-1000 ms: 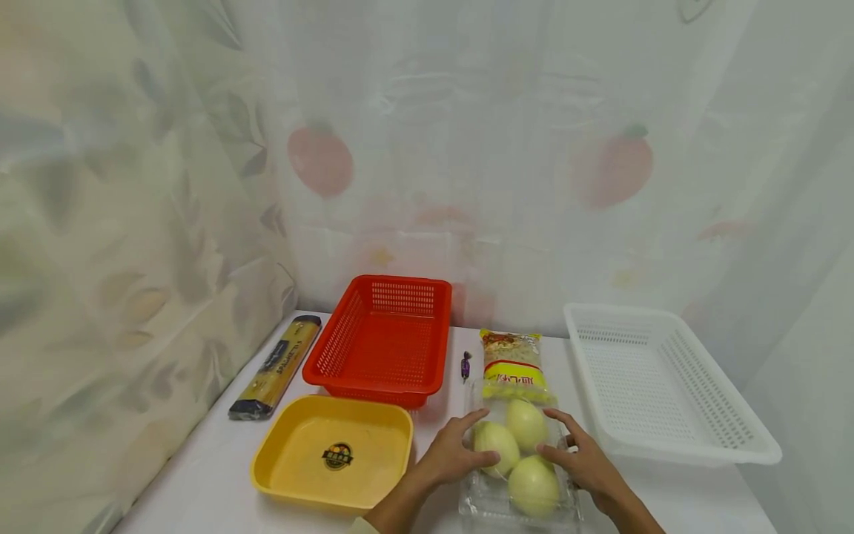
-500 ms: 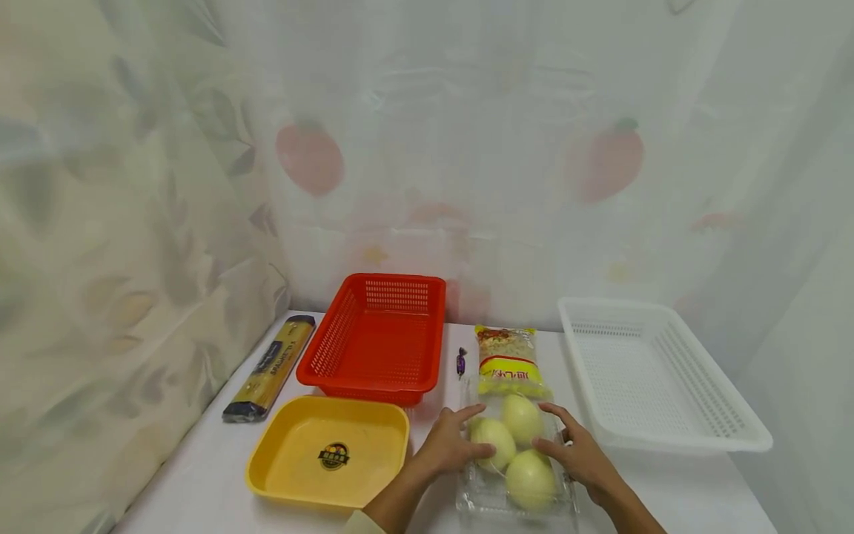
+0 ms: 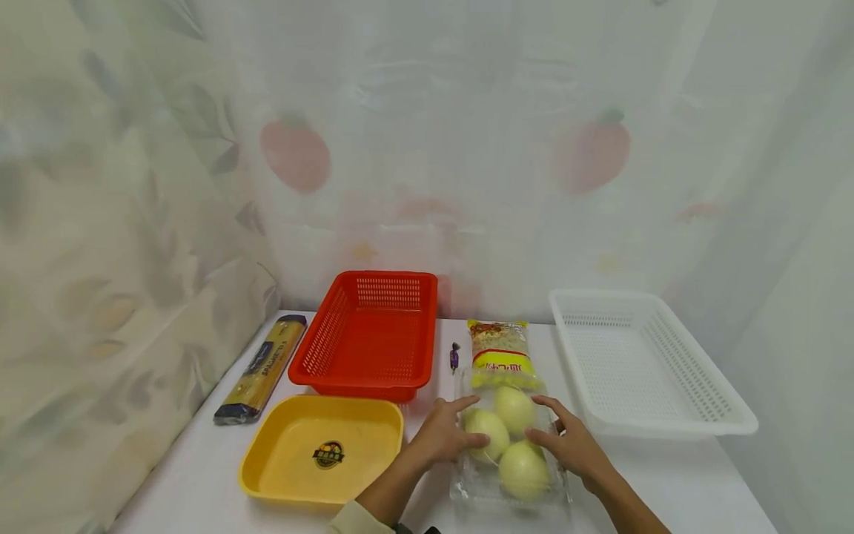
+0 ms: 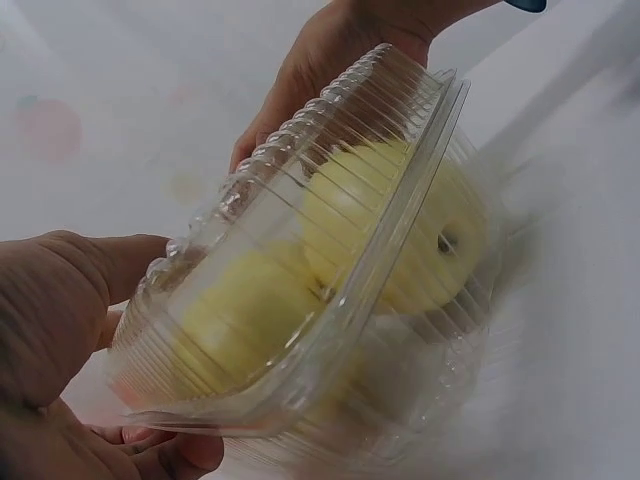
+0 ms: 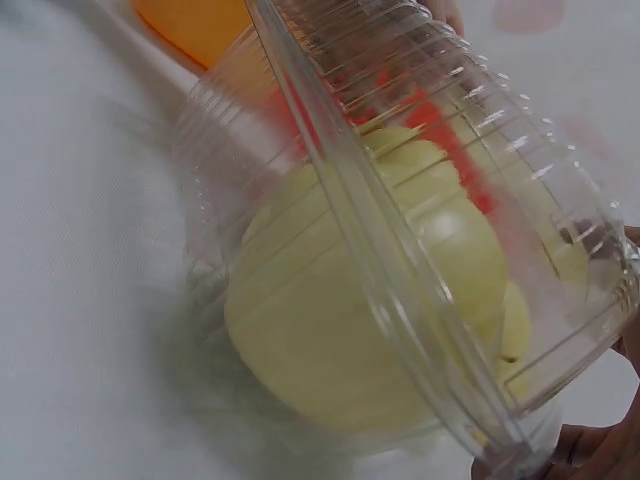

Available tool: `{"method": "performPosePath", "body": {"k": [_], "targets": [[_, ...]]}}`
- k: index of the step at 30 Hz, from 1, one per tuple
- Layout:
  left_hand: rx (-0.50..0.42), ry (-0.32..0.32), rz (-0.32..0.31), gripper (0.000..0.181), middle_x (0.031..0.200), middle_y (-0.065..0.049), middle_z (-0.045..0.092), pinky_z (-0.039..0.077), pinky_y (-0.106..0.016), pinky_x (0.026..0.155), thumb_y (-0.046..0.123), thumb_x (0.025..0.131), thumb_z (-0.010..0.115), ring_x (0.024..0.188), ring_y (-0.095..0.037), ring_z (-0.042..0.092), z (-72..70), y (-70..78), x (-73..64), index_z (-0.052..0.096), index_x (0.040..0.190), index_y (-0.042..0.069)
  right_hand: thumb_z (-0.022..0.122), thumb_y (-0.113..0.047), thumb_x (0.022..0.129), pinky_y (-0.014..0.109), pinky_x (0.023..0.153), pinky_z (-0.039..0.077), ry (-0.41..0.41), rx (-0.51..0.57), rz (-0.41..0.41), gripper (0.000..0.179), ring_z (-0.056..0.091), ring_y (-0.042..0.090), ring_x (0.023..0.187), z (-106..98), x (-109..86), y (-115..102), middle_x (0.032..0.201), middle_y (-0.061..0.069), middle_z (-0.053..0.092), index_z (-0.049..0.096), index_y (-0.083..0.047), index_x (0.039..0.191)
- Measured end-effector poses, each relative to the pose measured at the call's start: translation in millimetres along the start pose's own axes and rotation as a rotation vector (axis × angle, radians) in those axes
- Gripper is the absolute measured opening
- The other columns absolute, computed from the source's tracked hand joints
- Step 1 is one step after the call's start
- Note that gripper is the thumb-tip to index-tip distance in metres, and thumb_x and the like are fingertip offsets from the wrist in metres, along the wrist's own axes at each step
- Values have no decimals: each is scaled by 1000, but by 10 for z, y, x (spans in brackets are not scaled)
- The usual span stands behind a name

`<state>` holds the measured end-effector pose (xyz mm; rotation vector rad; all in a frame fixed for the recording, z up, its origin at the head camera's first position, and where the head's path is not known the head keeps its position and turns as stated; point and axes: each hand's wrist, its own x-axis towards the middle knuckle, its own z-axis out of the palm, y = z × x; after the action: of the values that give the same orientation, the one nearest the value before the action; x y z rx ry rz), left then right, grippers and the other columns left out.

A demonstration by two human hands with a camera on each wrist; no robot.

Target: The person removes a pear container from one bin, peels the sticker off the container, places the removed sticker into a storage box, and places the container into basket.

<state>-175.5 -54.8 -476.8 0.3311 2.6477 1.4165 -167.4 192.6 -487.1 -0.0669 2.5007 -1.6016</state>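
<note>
A clear ribbed plastic clamshell box (image 3: pixel 470 489) with three round pale-yellow fruits (image 3: pixel 523 471) inside lies in front of me, closed in both wrist views. On its left side my left hand (image 3: pixel 442 432) grips it, thumb and fingers spread along the lid and edge. My right hand (image 3: pixel 570 445) holds the opposite side in the same way. A stem hollow shows on one fruit (image 4: pixel 440 235) in the left wrist view. Past the box's far end is a bag of noodles or grain (image 3: pixel 499 348), its near edge partly behind the clear plastic. Whether the box touches the table cannot be told.
A red basket (image 3: pixel 430 326) stands at the back, a yellow tray (image 3: pixel 253 452) nearer on the left, and a white basket (image 3: pixel 694 348) on the right. Spaghetti (image 3: pixel 267 363) lies far left. A purple wrapped candy (image 3: pixel 454 357) lies between red basket and bag.
The whole head view has shifted, so everything appears slightly further left and the box a little higher. Both hands keep the same hold on the box.
</note>
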Motion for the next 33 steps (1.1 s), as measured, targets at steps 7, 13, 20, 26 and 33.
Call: {"method": "performPosePath", "body": {"k": [7, 13, 20, 26, 33], "targets": [[-50, -28, -37, 69, 128, -26, 47, 51, -35, 64, 27, 71, 86, 97, -33, 49, -85, 94, -7, 60, 134, 18, 75, -33, 84, 30, 44, 40, 5, -11, 13, 63, 39, 15, 52, -42, -17, -95, 77, 11, 47, 47, -23, 140], [-117, -62, -44, 68, 115, -21, 53, 50, -33, 47, 23, 73, 85, 78, -29, 55, -209, 234, -19, 58, 135, 15, 74, -32, 85, 30, 45, 42, 2, -8, -3, 61, 40, 15, 54, -96, -45, -229, 76, 10, 48, 48, -25, 140], [-142, -72, -32, 70, 117, -27, 54, 49, -31, 42, 24, 74, 84, 61, -23, 56, -375, 383, -80, 56, 137, 16, 74, -31, 85, 31, 46, 44, -5, -27, -59, 60, 41, 16, 55, -156, -99, -401, 79, 11, 47, 49, -24, 140], [-158, -83, -5, 71, 119, -28, 52, 50, -32, 40, 23, 74, 84, 58, -18, 54, -510, 463, -107, 55, 138, 14, 73, -33, 86, 31, 45, 44, -46, -43, -98, 62, 40, 15, 54, -197, -140, -579, 77, 12, 47, 47, -23, 142], [-177, -122, 25, 70, 102, -24, 56, 50, -30, 41, 21, 77, 83, 40, -11, 38, -692, 539, -73, 53, 139, 13, 73, -33, 86, 34, 44, 46, -66, -55, -107, 64, 41, 16, 56, -219, -162, -778, 76, 11, 47, 44, -25, 143]]}}
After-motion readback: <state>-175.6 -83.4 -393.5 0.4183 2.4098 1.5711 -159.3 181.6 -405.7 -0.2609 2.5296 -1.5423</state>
